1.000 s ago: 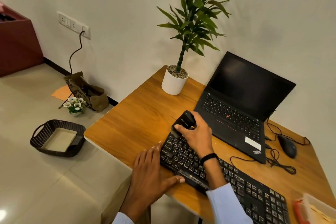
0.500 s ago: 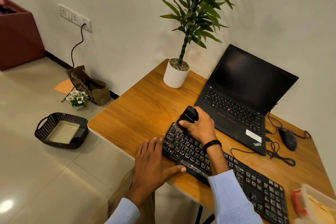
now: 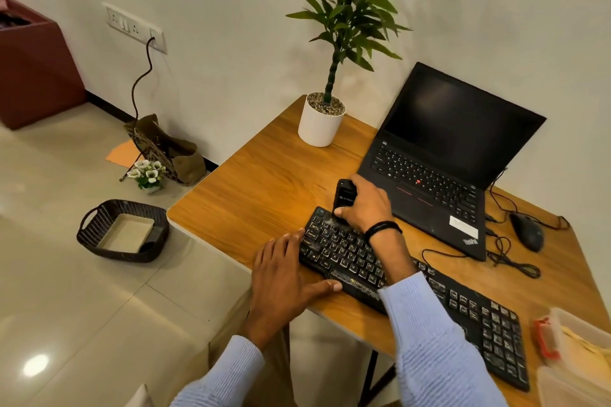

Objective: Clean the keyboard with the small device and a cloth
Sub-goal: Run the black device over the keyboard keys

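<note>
Right now your right hand (image 3: pixel 365 208) has its fingers curled round the small device (image 3: pixel 344 196), holding it upright with its lower end on the keys at the upper-left corner of the keyboard (image 3: pixel 347 254). The keyboard lies slantwise from the middle of the frame down to the lower right. Your left hand (image 3: pixel 284 277) lies flat with straight fingers and holds nothing. It rests on the table (image 3: pixel 264 188) just beside the keyboard's left end, with the thumb against its front edge.

The main risk, I'd judge, is the keyboard itself: it sits close to the table's near edge, so a hard stroke toward you could skid it off if that bracing hand lifts. Press too steeply and you may catch a keycap and pop it. The whitish dust on the keys could also be pushed toward the open laptop (image 3: pixel 439 158) just beyond your knuckles, so work away from it. Your right forearm crosses the middle rows (it may smear what's there). I can't make out a cloth anywhere; the container (image 3: pixel 558 317) at the lower right might hold one.
</note>
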### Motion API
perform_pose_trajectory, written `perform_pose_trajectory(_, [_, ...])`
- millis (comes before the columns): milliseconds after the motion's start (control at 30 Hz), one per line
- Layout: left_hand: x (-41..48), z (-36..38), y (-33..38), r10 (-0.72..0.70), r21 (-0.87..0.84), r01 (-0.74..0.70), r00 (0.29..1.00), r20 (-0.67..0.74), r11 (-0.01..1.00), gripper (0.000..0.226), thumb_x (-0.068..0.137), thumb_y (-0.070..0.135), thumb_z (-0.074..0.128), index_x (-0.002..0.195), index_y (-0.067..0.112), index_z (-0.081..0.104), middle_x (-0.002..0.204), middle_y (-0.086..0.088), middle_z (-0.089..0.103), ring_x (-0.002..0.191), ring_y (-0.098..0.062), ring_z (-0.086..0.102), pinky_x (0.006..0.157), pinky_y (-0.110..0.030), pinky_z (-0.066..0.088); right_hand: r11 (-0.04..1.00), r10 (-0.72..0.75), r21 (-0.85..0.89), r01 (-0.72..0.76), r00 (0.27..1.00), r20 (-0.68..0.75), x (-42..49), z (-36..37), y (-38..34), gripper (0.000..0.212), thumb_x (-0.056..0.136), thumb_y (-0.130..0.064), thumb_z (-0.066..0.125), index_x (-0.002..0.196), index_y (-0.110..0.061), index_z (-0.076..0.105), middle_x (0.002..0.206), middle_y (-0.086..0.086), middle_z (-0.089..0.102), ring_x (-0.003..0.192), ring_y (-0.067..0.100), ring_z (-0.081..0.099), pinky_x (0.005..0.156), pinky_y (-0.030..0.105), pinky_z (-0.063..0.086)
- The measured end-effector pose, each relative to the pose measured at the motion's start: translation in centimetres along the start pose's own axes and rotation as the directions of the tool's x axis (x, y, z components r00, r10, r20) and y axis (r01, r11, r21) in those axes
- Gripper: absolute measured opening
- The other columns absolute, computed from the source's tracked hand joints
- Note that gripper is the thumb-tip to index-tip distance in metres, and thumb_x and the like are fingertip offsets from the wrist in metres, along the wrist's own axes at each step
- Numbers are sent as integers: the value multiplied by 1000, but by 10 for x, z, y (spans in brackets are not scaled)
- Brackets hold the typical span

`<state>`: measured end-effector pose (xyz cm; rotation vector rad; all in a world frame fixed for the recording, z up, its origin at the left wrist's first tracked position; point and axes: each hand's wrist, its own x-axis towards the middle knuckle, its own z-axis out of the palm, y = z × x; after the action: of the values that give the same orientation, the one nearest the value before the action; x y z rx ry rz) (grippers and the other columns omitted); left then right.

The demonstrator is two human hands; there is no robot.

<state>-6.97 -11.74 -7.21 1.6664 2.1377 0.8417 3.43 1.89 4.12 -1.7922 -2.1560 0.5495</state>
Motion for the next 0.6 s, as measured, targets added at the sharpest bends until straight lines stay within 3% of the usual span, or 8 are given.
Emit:
perform_pose_trajectory(100, [0, 0, -1, 11, -2, -11, 1000, -21, 1000, 116, 58, 100, 47, 149, 29, 34, 145, 7, 46, 133, -15, 39, 113, -34, 26, 995, -6, 96, 8, 1000, -26, 1, 0, -2, 52, 76, -17, 79, 121, -20, 53, 117, 7, 63, 111, 26, 56, 82, 26, 43])
perform_pose_trajectory(200, [0, -1, 1, 15, 0, -15, 999, -33, 1000, 116, 58, 99, 47, 148, 28, 36, 144, 6, 47, 133, -15, 40, 113, -34, 26, 998, 43, -42, -44, 999, -27, 2, -3, -5, 53, 77, -17, 77, 124, -18, 52, 120, 9, 63, 114, 32, 55, 89, 32, 45])
perform_pose_trajectory(333, [1, 0, 1, 5, 1, -5, 1000, -21, 1000, 117, 57, 100, 46, 150, 29, 32, 147, 6, 45, 135, -15, 38, 115, -35, 26, 996, 42, 81, -43, 999, 5, 6, -4, -10, 57, 74, -19, 80, 125, -22, 53, 122, 9, 60, 116, 29, 54, 96, 36, 44])
perform_pose_trajectory(433, [1, 0, 1, -4, -3, 4, 1000, -6, 1000, 118, 57, 100, 45, 151, 30, 29, 148, 7, 42, 136, -15, 36, 116, -34, 25, 997, 64, -50, -63, 998, 20, 8, -5, -12, 55, 76, -17, 77, 126, -18, 53, 122, 12, 60, 118, 33, 52, 96, 38, 44])
perform_pose_trajectory(533, [1, 0, 2, -11, -4, 11, 1000, -12, 1000, 117, 57, 100, 45, 150, 31, 30, 148, 6, 43, 136, -15, 36, 116, -35, 27, 999, 32, 36, -34, 999, 36, 9, -4, -14, 64, 75, -18, 79, 132, -21, 50, 126, 11, 59, 120, 31, 51, 98, 35, 43])
perform_pose_trajectory(600, [1, 0, 2, -14, 0, 14, 1000, -14, 1000, 117, 56, 100, 46, 149, 30, 31, 147, 6, 44, 135, -16, 38, 115, -35, 28, 998, 57, -12, -56, 996, 73, 8, -2, -15, 61, 77, -17, 78, 131, -21, 50, 125, 12, 58, 120, 32, 50, 97, 35, 43])
